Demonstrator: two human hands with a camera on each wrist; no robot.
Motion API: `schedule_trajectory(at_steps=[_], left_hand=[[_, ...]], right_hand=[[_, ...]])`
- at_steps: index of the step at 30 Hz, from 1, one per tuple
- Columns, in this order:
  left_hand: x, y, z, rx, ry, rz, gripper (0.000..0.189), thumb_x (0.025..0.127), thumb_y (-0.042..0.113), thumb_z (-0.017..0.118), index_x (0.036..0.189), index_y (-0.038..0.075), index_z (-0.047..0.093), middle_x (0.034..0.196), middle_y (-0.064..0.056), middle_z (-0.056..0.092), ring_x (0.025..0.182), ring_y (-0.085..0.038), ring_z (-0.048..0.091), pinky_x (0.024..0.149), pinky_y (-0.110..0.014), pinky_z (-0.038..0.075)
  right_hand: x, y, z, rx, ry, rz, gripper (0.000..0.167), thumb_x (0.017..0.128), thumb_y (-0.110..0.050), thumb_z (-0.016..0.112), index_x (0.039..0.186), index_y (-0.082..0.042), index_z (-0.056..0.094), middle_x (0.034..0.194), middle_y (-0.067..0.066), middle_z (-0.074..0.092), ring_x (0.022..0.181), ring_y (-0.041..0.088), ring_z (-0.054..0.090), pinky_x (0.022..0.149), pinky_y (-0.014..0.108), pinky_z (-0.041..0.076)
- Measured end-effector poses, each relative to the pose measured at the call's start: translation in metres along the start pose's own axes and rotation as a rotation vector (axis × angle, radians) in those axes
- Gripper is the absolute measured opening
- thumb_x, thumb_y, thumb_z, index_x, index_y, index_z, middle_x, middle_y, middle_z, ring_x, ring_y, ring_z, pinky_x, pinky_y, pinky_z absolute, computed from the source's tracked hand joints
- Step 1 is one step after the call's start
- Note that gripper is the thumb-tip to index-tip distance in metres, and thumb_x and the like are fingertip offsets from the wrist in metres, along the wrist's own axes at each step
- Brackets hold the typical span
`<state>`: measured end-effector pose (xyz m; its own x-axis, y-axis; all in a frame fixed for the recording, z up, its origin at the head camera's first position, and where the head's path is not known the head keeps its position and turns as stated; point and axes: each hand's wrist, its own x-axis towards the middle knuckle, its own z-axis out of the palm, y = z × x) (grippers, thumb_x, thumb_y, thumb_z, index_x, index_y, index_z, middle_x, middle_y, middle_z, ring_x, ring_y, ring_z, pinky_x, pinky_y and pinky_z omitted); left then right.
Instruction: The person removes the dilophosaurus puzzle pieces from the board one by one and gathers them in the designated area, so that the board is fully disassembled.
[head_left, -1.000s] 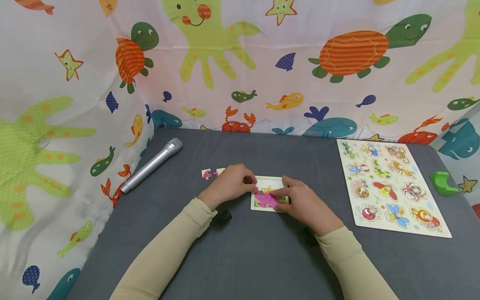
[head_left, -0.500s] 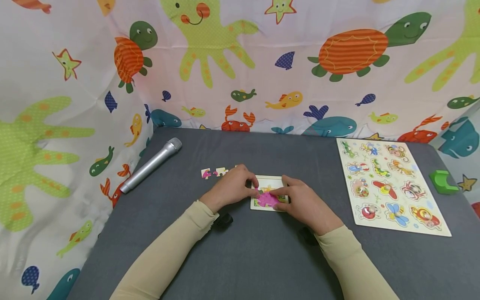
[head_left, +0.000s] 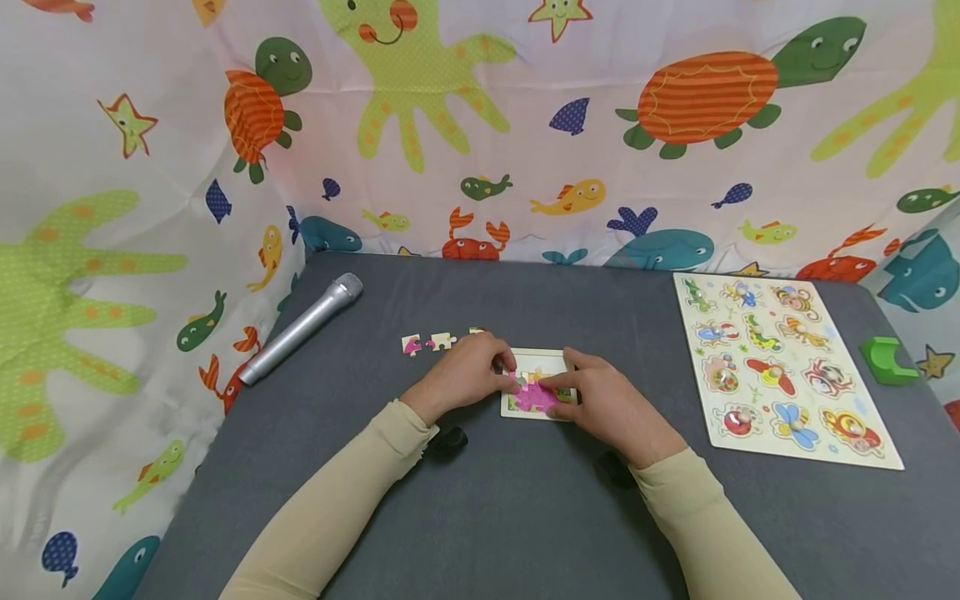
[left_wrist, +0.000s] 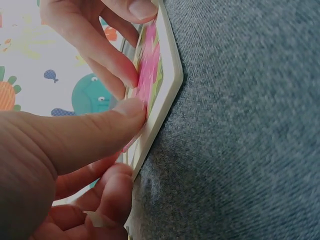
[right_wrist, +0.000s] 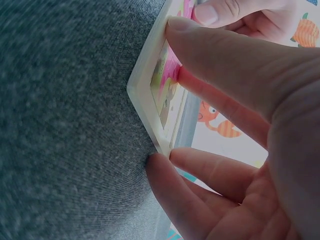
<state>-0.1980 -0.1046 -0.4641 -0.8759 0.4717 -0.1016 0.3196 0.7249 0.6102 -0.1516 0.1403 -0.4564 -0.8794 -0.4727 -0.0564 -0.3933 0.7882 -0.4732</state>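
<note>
A small wooden jigsaw tray [head_left: 551,363] lies on the grey table, with pink pieces [head_left: 534,397] filling its lower part and its upper part bare. My left hand [head_left: 460,377] is at the tray's left side. Its thumb and fingers pinch a pink puzzle piece [left_wrist: 131,144] at the tray's edge, mostly covered by the thumb. From the right, my right hand [head_left: 613,403] holds the tray: the thumb lies on the near rim [right_wrist: 145,80], the index fingertip touches the pink pieces, and other fingers are at the right edge.
Loose puzzle pieces [head_left: 442,342] lie behind my left hand, one partly hidden. A silver microphone [head_left: 303,327] lies at the left. On the right are a large picture board [head_left: 783,367] and a green block [head_left: 888,362]. A printed cloth [head_left: 450,125] hangs behind the table.
My left hand has shifted slightly at the tray's left edge, and more of the loose pieces behind it show. My right hand stays on the tray.
</note>
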Motion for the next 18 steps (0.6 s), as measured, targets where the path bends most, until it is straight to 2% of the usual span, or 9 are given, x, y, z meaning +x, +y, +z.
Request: schedule_trajectory(at_steps=[4, 11, 18], left_hand=[[-0.0014, 0.0000, -0.0001, -0.056, 0.007, -0.006, 0.015, 0.093, 0.025, 0.088, 0.098, 0.016, 0.077, 0.087, 0.004, 0.072, 0.081, -0.011, 0.065, 0.076, -0.030, 0.054], [-0.0023, -0.0018, -0.0007, -0.145, 0.012, -0.026, 0.012, 0.097, 0.023, 0.083, 0.105, 0.015, 0.080, 0.089, 0.004, 0.075, 0.082, -0.011, 0.066, 0.077, -0.029, 0.054], [-0.0008, -0.0079, -0.0006, -0.185, 0.009, -0.053, 0.009, 0.101, 0.025, 0.078, 0.103, 0.018, 0.084, 0.084, 0.001, 0.076, 0.074, -0.009, 0.067, 0.073, -0.028, 0.052]], right_hand=[[-0.0003, -0.0004, -0.0006, -0.001, -0.011, 0.020, 0.042, 0.093, -0.030, 0.086, 0.132, -0.015, 0.079, 0.163, 0.028, 0.050, 0.149, 0.050, 0.052, 0.120, 0.062, 0.044], [0.0008, -0.0003, -0.0011, 0.001, -0.023, 0.038, 0.042, 0.094, -0.030, 0.086, 0.133, -0.016, 0.079, 0.164, 0.027, 0.049, 0.150, 0.050, 0.050, 0.121, 0.063, 0.043], [0.0005, 0.0002, -0.0007, 0.006, -0.035, 0.046, 0.044, 0.094, -0.031, 0.085, 0.135, -0.017, 0.078, 0.166, 0.026, 0.047, 0.152, 0.050, 0.048, 0.122, 0.063, 0.041]])
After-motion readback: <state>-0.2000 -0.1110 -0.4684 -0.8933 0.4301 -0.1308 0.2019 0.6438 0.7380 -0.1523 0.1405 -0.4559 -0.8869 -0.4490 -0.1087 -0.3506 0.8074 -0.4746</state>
